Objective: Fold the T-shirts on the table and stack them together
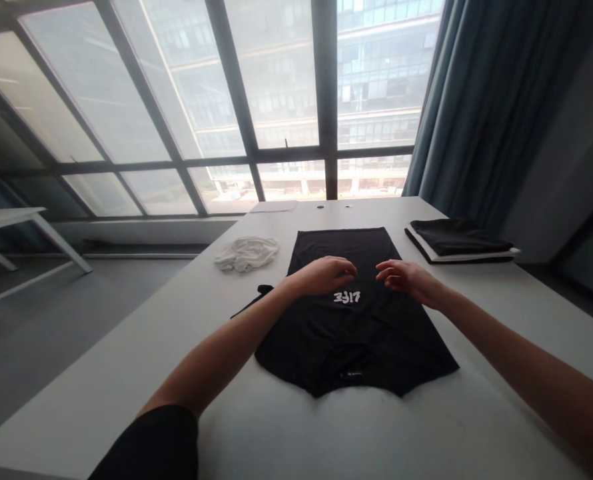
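Note:
A black T-shirt [346,333] with small white lettering lies flat on the white table [176,333], collar toward me and hem toward the window. My left hand [326,275] rests on the shirt's middle, just above the lettering, fingers curled down onto the cloth. My right hand [406,279] hovers over or touches the shirt a little to the right, fingers bent and slightly apart. The two hands are close together, fingertips nearly facing. Neither hand visibly grips a fold.
A crumpled white garment [246,253] lies left of the shirt. A stack of folded black and white clothes [459,241] sits at the right by the blue curtain [491,100]. A sheet of paper [274,207] lies at the table's far edge under the windows.

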{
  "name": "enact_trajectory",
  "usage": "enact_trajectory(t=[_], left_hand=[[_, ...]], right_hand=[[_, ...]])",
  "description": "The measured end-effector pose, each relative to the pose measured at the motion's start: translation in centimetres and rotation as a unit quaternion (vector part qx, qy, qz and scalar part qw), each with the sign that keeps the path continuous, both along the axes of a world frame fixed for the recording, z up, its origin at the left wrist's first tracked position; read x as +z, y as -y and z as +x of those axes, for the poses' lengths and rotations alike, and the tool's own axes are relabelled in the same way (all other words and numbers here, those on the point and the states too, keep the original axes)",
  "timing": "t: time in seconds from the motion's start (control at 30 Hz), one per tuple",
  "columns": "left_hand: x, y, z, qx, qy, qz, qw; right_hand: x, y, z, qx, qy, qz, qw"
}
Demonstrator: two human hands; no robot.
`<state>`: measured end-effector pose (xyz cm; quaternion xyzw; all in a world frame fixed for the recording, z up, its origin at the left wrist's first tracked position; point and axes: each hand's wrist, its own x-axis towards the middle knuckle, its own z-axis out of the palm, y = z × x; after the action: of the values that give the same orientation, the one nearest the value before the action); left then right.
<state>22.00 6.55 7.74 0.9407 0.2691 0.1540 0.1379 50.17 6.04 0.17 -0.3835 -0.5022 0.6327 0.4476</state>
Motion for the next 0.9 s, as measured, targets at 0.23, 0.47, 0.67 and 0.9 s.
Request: enact_trajectory(t=[0.23, 0.47, 0.67, 0.9], left_hand=[[-4.0, 1.7, -15.5, 0.388, -0.055, -0.024, 0.92], [-7.5, 6.2, -22.2, 0.517, -0.129, -0.029, 0.846], [-8.7, 6.2, -21.8, 0.538, -0.11, -0.081, 0.832], [-6.7, 5.9, -20.9, 0.507, -0.001, -0.132, 0.852]], right_hand=[[1.2, -2.2, -7.3, 0.093, 0.104, 0.078, 0.987], [0.3, -4.1, -17.4, 0.164, 0.149, 0.154, 0.963], [-1.0, -2.9, -24.0, 0.241, 0.167, 0.195, 0.936], [-2.5, -2.8, -26.5, 0.231, 0.101, 0.091, 0.963]])
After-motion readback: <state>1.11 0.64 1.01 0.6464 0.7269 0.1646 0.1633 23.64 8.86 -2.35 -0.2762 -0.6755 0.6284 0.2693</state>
